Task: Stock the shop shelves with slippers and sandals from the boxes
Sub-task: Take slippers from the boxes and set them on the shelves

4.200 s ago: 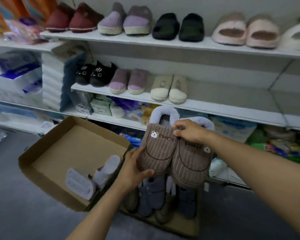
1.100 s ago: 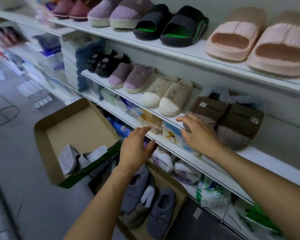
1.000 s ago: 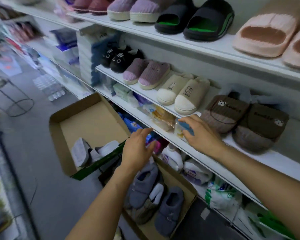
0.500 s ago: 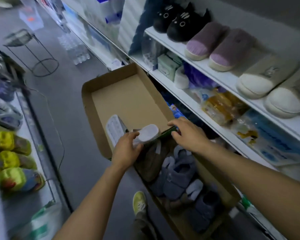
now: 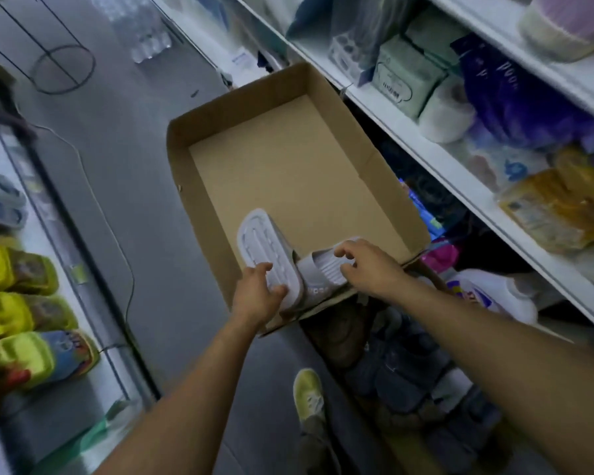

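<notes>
Two hands [image 5: 259,296] curl round pale sandals [image 5: 271,258] inside the cardboard box [image 5: 199,138].

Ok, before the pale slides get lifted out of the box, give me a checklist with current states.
1. Left hand grips the sole-up slide: ok.
2. Right hand holds the strap-up slide: cannot tell, fingers rest on it, grip unclear.
3. Both slides still inside the cardboard box: ok.
4. Nothing else in the box to snag: ok.
5. Free shelf spot for the pair: cannot tell, out of view.
</notes>
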Tool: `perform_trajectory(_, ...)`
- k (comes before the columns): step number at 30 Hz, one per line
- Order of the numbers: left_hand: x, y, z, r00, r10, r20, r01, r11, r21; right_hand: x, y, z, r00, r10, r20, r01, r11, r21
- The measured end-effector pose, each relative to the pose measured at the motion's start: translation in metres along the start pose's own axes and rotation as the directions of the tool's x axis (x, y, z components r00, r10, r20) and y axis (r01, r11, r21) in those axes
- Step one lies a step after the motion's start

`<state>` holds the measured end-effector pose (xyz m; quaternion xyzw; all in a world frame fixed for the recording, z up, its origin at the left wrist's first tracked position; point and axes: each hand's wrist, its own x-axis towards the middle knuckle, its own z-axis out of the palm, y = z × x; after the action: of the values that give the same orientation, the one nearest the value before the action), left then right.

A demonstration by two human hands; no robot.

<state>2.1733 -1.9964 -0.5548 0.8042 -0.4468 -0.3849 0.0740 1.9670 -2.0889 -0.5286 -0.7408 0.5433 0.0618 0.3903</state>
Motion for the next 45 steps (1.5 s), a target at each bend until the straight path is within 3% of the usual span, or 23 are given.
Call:
perform_trajectory(5,0.036,-0.012,0.026,0.991,-0.131,0.010,0.132,0.985,-0.112,0.040,0.004,0.029,0.992,0.032,0.125,-0.035,0.999,0.020)
perform_trajectory(9,0.059,-0.010,0.035,0.974,-0.227,-0.002,0.216,0.928,-0.304,0.063,0.002,0.049,0.984,0.083,0.156,-0.086,0.996,0.013)
perform_trajectory(12,0.073,-0.006,0.038,0.956,-0.291,0.041,0.287,0.895,-0.342,0.074,0.004,0.062,0.979,0.091,0.181,-0.092,0.996,-0.006)
perform_trajectory(18,0.082,0.002,0.039,0.919,-0.378,0.116,0.395,0.881,-0.262,0.087,0.004,0.073,0.981,0.154,0.121,-0.166,0.982,0.095)
perform_trajectory(22,0.080,-0.003,0.028,0.918,-0.380,0.116,0.390,0.804,-0.448,0.088,0.001,0.072,0.973,0.217,0.077,-0.228,0.955,0.191)
perform_trajectory(26,0.070,-0.004,0.005,0.931,-0.352,0.093,0.327,0.698,-0.637,0.090,-0.009,0.059,0.976,0.211,-0.045,-0.189,0.936,0.296)
perform_trajectory(28,0.063,-0.001,-0.002,0.950,-0.304,0.071,0.269,0.684,-0.678,0.093,-0.023,0.049,0.962,0.268,-0.052,-0.212,0.852,0.478)
perform_trajectory(31,0.050,0.010,-0.010,0.981,-0.193,0.017,0.147,0.685,-0.713,0.095,-0.050,0.030,0.909,0.398,0.123,-0.338,0.531,0.777)
perform_trajectory(35,0.039,0.025,-0.019,0.999,-0.034,-0.010,0.016,0.694,-0.720,0.095,-0.068,0.005,0.877,0.405,0.258,-0.374,0.238,0.896)
perform_trajectory(39,0.036,0.038,-0.025,0.996,0.078,-0.035,-0.081,0.745,-0.662,0.098,-0.083,-0.010,0.879,0.397,0.264,-0.300,0.030,0.953)
perform_trajectory(41,0.037,0.041,-0.028,0.994,0.102,-0.028,-0.098,0.790,-0.605,0.098,-0.087,-0.016,0.894,0.416,0.168,-0.236,0.116,0.965)
perform_trajectory(45,0.042,0.031,-0.031,0.996,-0.017,-0.092,-0.035,0.842,-0.538,0.094,-0.084,-0.026,0.929,0.351,-0.116,-0.124,0.592,0.796)
